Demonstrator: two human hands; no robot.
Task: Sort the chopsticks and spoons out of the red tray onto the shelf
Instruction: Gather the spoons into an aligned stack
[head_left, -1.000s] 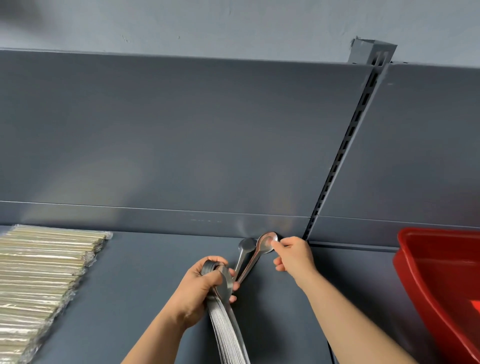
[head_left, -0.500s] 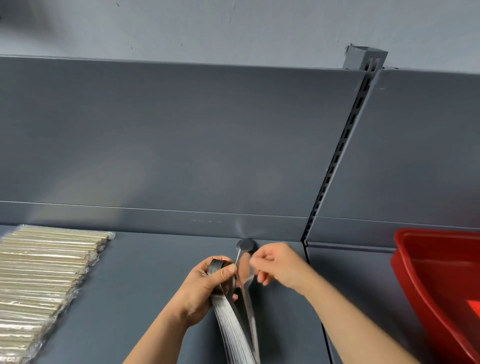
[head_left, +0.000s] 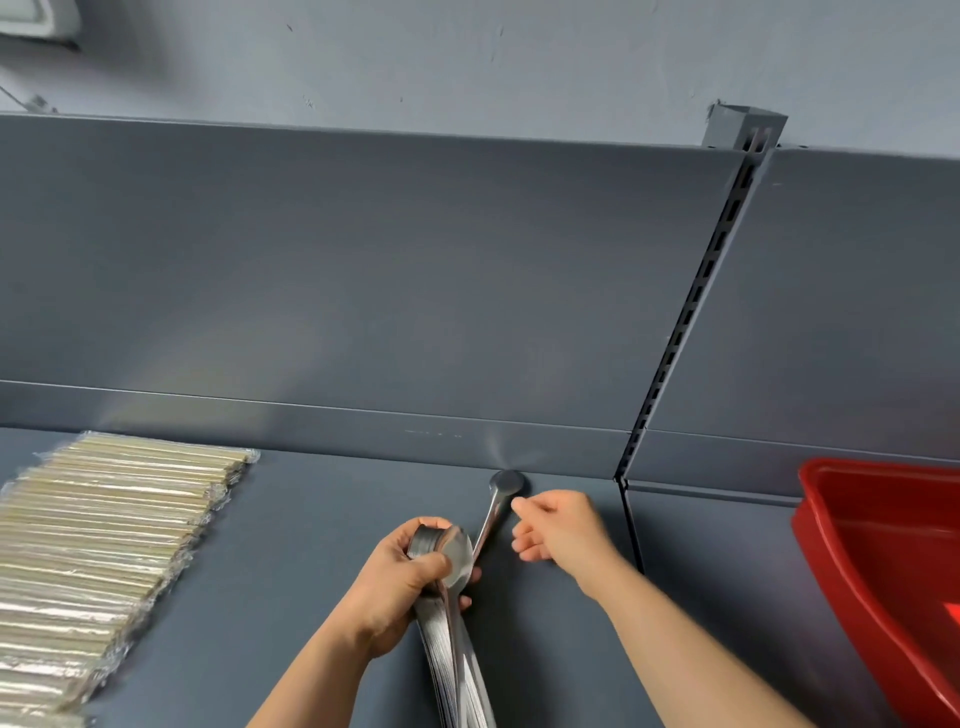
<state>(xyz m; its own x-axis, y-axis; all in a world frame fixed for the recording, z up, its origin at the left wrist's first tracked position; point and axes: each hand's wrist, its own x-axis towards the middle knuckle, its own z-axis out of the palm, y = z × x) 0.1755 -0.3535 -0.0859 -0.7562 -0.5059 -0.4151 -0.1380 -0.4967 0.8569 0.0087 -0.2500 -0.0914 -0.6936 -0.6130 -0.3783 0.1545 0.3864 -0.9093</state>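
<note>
My left hand (head_left: 405, 582) grips a thick stack of metal spoons (head_left: 452, 639) by the bowls, with the handles fanning down toward me. One single spoon (head_left: 501, 493) lies on the grey shelf (head_left: 291, 545), its bowl against the back panel. My right hand (head_left: 561, 525) hovers just right of that spoon's handle, fingers loosely curled and holding nothing. Wrapped chopstick packs (head_left: 98, 545) lie in a row at the left. The red tray (head_left: 893, 561) stands at the right; its inside is mostly out of view.
The shelf's grey back panel (head_left: 363, 286) rises behind everything. A slotted upright post (head_left: 691, 322) divides the shelf bays just right of my right hand. A pale wall is above.
The spoon my right hand held has joined the stack in my left hand. My right hand has moved back toward the single spoon lying on the shelf.
</note>
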